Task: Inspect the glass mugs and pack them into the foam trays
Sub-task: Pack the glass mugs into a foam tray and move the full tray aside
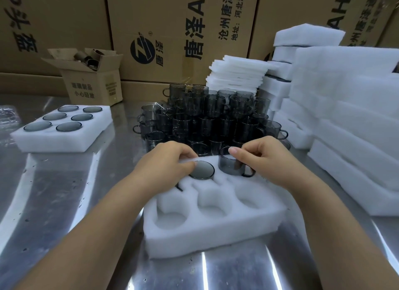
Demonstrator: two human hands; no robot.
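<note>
- Grips an upturned smoked-glass mug (203,170) with the left hand (170,160), fingers curled over its far edge, thumb on its flat base.
- Has that mug sunk in a back pocket of the foam tray (216,231), directly under those fingers.
- Pinches a second mug (230,166) with the right hand (266,160), thumb over the rim.
- Holds it at the neighbouring pocket, just right of the left fingers.
- Works just short of the mug pile (205,117), beyond both sets of fingers on the steel surface (64,192).

Stacked round glass mugs (205,114) are smoky dark grey, see-through. The moulded foam tray (216,233) and the stacked flat foam sheets (237,71) are plain white. Tall brown cardboard boxes (172,13) carry black print. The metal bench (64,203) is silver-grey, glare-streaked.
</note>
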